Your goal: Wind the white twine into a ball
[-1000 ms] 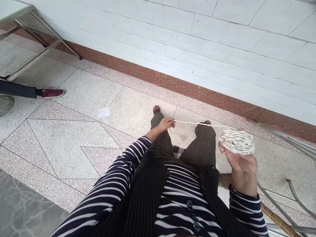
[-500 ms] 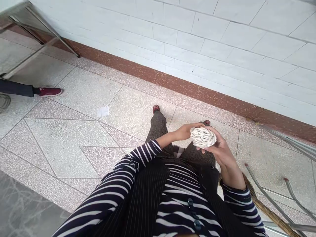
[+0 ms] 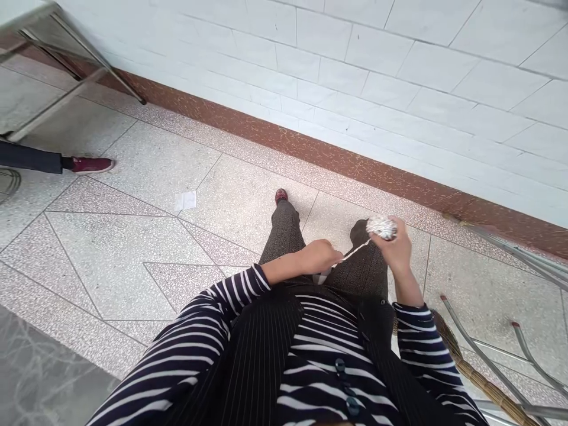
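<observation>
White string ball (image 3: 381, 226) in right hand (image 3: 396, 248) grip, its strand (image 3: 352, 253) pinched by left hand (image 3: 323, 257).

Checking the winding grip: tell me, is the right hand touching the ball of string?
Touching. The head view shows the right hand closed around the ball of string.

Matt, fibrous cord ball (image 3: 381, 226); woven tweed trousers (image 3: 364, 269); soft striped knit sleeves (image 3: 213, 319); speckled polished stone floor (image 3: 133, 236); glossy wall tiles (image 3: 399, 71); shiny metal frame (image 3: 501, 361) near right.
</observation>
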The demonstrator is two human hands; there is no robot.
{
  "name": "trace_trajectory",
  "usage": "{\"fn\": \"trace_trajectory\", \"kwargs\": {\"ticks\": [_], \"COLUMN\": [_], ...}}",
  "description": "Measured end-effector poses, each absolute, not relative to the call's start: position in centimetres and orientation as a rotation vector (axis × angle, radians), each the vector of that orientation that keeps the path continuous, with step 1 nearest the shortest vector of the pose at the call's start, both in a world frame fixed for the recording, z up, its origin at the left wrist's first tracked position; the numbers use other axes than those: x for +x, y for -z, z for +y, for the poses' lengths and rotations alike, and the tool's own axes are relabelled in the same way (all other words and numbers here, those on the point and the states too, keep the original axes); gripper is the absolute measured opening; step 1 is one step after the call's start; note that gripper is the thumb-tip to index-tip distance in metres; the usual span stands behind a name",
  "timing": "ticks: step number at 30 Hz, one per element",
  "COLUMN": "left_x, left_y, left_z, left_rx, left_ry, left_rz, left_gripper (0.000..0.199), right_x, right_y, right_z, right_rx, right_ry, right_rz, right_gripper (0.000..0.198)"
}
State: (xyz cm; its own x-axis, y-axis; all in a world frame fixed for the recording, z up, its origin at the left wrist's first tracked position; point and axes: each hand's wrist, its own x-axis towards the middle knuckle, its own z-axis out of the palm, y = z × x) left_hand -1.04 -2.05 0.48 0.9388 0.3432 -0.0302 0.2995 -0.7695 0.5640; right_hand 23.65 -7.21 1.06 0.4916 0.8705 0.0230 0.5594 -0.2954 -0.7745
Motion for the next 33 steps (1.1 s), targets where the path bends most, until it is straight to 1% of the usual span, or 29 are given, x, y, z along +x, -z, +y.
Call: {"fn": "trace_trajectory", "kwargs": {"ticks": [2, 3, 5, 7, 9, 12, 14, 18, 20, 22, 24, 29, 33], "left_x": [-0.8, -0.6, -0.4, -0.3, -0.2, 0.1, 0.4, 0.7, 0.7, 0.7, 0.6, 0.2, -0.2], "left_y": [-2.0, -2.5, -3.1, -3.1, -2.5, -1.1, 0.0, 2.2, 2.9, 3.1, 3.0, 2.6, 2.4], "left_z": [-1.1, -0.4, 1.1, 2.6, 3.7, 4.1, 3.8, 2.6, 1.9, 1.3, 0.7, -0.7, -2.7], "left_rx": [2.619, 2.646, 2.631, 2.546, 2.453, 2.367, 2.324, 2.205, 2.105, 1.994, 1.913, 1.935, 2.267], "left_ry": [-0.215, -0.265, -0.335, -0.350, -0.309, -0.233, -0.202, -0.161, -0.180, -0.196, -0.186, -0.020, 0.098], "left_rz": [0.384, 0.383, 0.460, 0.554, 0.573, 0.522, 0.513, 0.577, 0.602, 0.608, 0.621, 0.656, 0.623], "left_gripper": [0.028, 0.028, 0.029, 0.030, 0.032, 0.034, 0.034, 0.033, 0.033, 0.035, 0.036, 0.034, 0.030], "right_x": [22.1, 21.2, 19.4, 18.2, 17.6, 17.6, 17.9, 18.6, 18.9, 19.1, 19.2, 19.7, 20.1], "right_y": [0.7, 1.3, 2.0, 1.8, 1.1, -0.6, -1.6, -3.3, -4.1, -4.9, -5.6, -6.5, -5.5], "right_z": [-7.7, -8.1, -9.3, -10.5, -11.5, -12.2, -12.2, -12.2, -12.2, -12.2, -12.1, -11.2, -9.8], "right_rx": [-2.029, -1.968, -1.815, -1.627, -1.462, -1.285, -1.215, -1.189, -1.182, -1.175, -1.202, -1.355, -1.428], "right_ry": [-0.715, -0.902, -1.352, -1.677, -1.839, -1.939, -1.941, -1.817, -1.763, -1.705, -1.622, -1.405, -1.184], "right_rz": [-1.278, -1.270, -1.061, -0.802, -0.658, -0.667, -0.700, -0.658, -0.617, -0.576, -0.532, -0.504, -0.558], "right_gripper": [0.057, 0.058, 0.068, 0.079, 0.084, 0.079, 0.075, 0.069, 0.060, 0.046, 0.039, 0.048, 0.048]}}
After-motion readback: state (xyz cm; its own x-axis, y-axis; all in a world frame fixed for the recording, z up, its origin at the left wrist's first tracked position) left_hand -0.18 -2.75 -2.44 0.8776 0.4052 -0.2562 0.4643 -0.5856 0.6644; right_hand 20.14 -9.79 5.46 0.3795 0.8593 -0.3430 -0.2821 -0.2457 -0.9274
